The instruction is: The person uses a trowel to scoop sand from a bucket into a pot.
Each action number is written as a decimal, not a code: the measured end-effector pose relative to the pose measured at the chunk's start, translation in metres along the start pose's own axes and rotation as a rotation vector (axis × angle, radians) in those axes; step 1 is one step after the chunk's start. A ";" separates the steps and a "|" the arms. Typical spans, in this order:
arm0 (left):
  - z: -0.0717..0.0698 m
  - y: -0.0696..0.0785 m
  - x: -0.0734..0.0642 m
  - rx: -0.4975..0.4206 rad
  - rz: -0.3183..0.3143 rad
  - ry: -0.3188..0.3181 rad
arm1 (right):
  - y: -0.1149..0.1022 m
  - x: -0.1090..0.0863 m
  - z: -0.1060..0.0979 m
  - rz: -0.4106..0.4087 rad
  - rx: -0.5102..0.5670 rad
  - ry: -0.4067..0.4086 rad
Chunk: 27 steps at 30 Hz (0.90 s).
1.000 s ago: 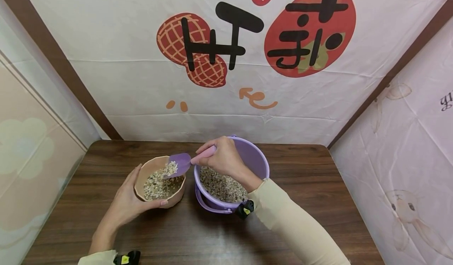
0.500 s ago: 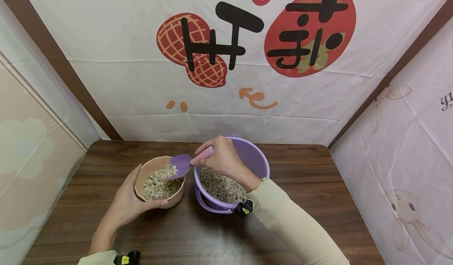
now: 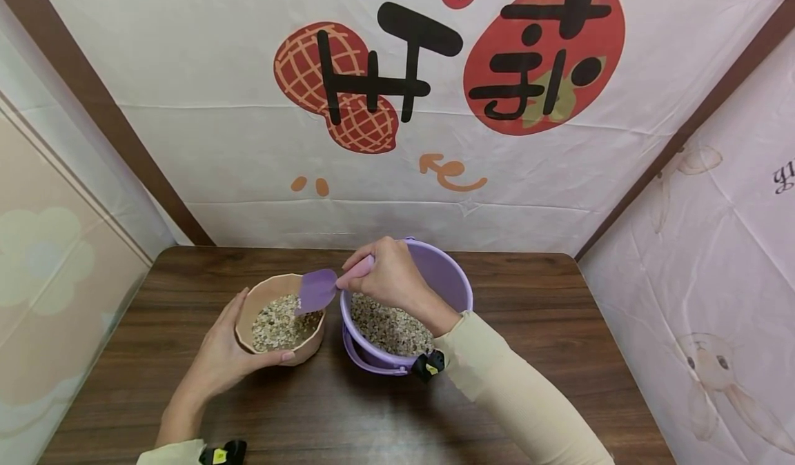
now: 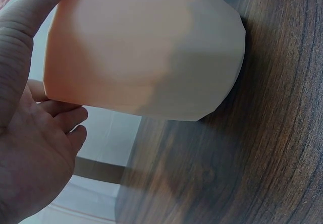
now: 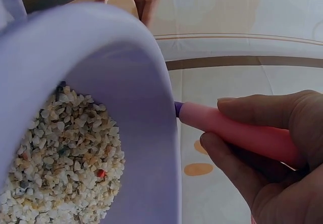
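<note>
My left hand (image 3: 226, 354) grips a peach-coloured faceted bowl (image 3: 304, 352) on the left of the table, thumb along the near rim and fingers round its far-left wall. Small pale gravel (image 3: 276, 327) covers the bowl's bottom. In my right hand (image 3: 391, 279) is the pink handle (image 5: 237, 130) of a small shovel, pinched between thumb and fingers. Its purple blade (image 3: 318, 291) is tipped down over the bowl's right rim, with a few stones at its lower edge. A purple bucket (image 3: 442, 272) of mixed gravel (image 5: 70, 158) stands under my right wrist.
The bucket's handle (image 3: 366, 365) hangs down at its near side. The wooden table (image 3: 528, 354) ends against a printed white cloth (image 3: 236, 141) at the back, and more cloth rises at both sides.
The stones on the shovel's blade have slid off into the bowl, as the blade tilted further. My left hand and the bowl have stayed in place.
</note>
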State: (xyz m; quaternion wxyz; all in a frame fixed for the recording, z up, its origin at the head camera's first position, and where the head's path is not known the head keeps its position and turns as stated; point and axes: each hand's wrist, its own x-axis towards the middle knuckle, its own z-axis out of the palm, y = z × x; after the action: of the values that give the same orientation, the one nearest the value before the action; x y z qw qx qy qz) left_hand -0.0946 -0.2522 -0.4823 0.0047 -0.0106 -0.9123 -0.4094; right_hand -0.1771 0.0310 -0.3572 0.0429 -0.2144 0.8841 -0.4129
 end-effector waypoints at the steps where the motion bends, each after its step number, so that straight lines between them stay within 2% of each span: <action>1: 0.000 0.000 0.000 -0.001 0.000 -0.001 | 0.000 0.000 0.000 -0.002 -0.003 0.002; 27: 0.000 -0.001 0.001 -0.002 0.012 0.019 | -0.003 0.001 -0.001 -0.028 -0.082 -0.014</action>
State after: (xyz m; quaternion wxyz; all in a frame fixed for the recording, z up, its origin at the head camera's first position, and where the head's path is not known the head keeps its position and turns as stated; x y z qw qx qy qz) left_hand -0.0951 -0.2527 -0.4831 0.0159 -0.0123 -0.9118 -0.4102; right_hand -0.1775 0.0294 -0.3542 0.0347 -0.2313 0.8968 -0.3755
